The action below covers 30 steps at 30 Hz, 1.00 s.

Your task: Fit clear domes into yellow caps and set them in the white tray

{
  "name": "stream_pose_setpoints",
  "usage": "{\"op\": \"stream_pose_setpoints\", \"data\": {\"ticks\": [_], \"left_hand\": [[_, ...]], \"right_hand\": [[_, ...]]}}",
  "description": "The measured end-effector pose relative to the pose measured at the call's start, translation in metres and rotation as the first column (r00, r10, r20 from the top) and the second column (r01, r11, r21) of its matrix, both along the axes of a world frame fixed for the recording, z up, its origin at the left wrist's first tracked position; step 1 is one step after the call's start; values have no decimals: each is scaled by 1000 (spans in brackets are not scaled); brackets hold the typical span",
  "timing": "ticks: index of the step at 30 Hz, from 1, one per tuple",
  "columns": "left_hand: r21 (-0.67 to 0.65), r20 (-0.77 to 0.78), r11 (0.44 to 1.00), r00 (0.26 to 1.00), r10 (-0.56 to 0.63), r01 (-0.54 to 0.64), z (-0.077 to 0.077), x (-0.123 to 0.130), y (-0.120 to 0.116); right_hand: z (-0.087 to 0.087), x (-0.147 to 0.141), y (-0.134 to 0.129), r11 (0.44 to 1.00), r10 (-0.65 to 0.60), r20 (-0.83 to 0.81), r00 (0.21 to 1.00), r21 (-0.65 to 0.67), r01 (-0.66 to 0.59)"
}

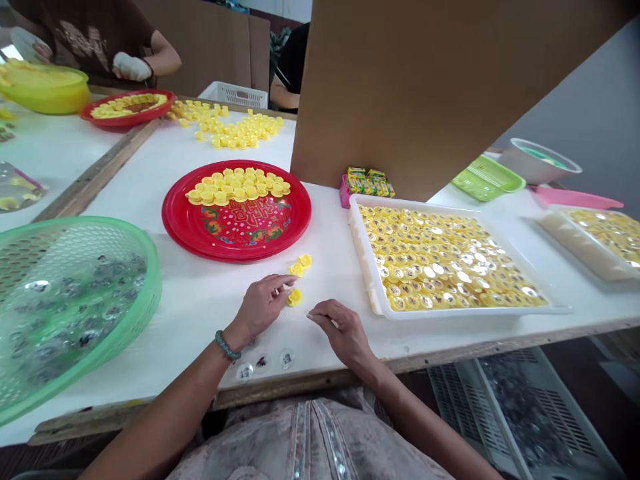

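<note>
Where yellow cups (295, 297) lie near the red plate (175, 227), the left hand (260, 307) has fingers slightly apart, the right hand (349, 335) fingers together.

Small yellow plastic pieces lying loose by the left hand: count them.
3. One yellow piece is nearest the round red plate, a second piece sits against it, and a third piece is nearer the wearer. The left hand may hide more.

Diffuse brightness over the tabletop (200, 320), sharp glare spots in the white tray (475, 311), stretched, blurry outer edges.
</note>
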State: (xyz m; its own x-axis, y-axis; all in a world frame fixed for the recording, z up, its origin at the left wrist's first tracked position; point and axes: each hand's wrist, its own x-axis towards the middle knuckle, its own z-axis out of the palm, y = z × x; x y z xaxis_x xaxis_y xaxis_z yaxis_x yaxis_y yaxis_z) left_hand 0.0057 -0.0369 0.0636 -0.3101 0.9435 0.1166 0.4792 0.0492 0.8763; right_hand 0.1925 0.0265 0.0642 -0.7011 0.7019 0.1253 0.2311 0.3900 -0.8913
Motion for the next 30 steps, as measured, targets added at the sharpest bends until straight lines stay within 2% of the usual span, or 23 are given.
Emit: {"op": "stream_pose_setpoints", "data": {"ticks": [2,5,8,11,13,15,18,21,23,26,30], "left_hand": [[-50,198,997,979,-53,64,10,4,-2],[-77,392,986,914,-105,146,16,10,-3],[-80,473,993,880,-38,85,10,13,-2],[-72,472,997,881,21,15,2,12,1],[-59,449,998,893,30,-4,-1,12,1],[-48,443,999,896,16,7,-1,12,1],[-53,410,999,912,10,13,3,14,0],[-78,348,997,937,36,-9,3,14,0],[-103,364,993,926,99,-65,-1,12,1],[-144,478,980,857,193,-140,-8,7,5],[-114,615,982,766,189,-151,-8,5,8]], "right_hand": [[4,-6,4,981,-100,-69,993,-173,87],[7,-16,9,899,-205,-138,969,-419,130],[5,-25,12,838,-249,-198,948,-535,108],[1,-30,12,822,-246,-229,942,-564,78],[0,-30,13,842,-203,-205,957,-536,64],[2,-30,14,897,-130,-141,981,-439,56],[8,-29,19,986,-22,-20,1000,-164,18],[14,-30,25,999,-8,18,1000,38,7],[16,-33,27,994,-68,0,998,83,67],[15,-40,27,989,-104,20,994,107,101],[9,-48,23,994,-75,86,993,88,67]]}}
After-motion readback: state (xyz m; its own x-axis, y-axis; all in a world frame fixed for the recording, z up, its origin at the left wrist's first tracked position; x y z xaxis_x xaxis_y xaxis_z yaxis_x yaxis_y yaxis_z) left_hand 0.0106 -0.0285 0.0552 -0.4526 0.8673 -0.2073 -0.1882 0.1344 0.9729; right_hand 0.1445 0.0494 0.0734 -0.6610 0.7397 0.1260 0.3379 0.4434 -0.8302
